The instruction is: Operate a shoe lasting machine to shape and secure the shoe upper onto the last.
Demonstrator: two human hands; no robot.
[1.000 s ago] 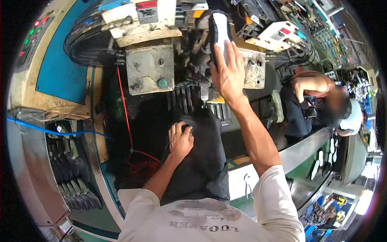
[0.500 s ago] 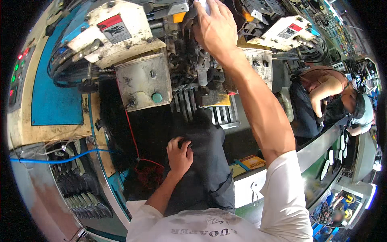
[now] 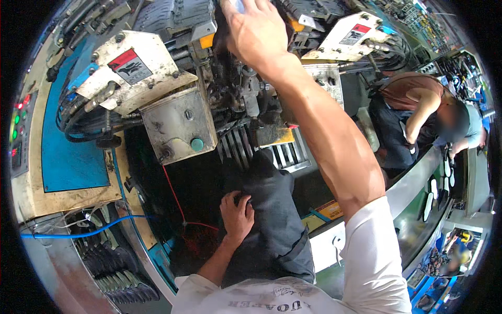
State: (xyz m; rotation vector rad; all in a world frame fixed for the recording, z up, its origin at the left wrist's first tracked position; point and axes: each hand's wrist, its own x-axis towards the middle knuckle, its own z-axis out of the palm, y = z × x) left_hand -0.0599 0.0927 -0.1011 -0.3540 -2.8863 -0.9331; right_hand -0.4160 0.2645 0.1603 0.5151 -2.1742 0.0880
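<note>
My right hand [image 3: 257, 32] is raised to the top of a large grimy machine [image 3: 178, 123]. Its fingers are closed round a white piece [image 3: 238, 5] that is mostly cut off by the frame's upper edge. The hand is over the dark, greasy middle of the machine, between two cream metal housings [image 3: 348, 36]. My left hand [image 3: 236, 214] rests on my dark trouser leg [image 3: 274, 225] with the fingers bent and nothing in it. It is below the ribbed metal grille [image 3: 274, 152].
Another person [image 3: 418, 112] bends over a bench at the right, next to a steel trough with white sole-shaped pieces [image 3: 434, 188]. Black soles [image 3: 107, 267] lie stacked at the lower left. A blue hose [image 3: 78, 233], a red wire [image 3: 175, 196] and a lit control panel [image 3: 18, 123] are on the left.
My right arm has stretched farther up into the machine's top with the white piece, which now leaves the frame. My left hand has stayed on my leg. The view has tilted upward.
</note>
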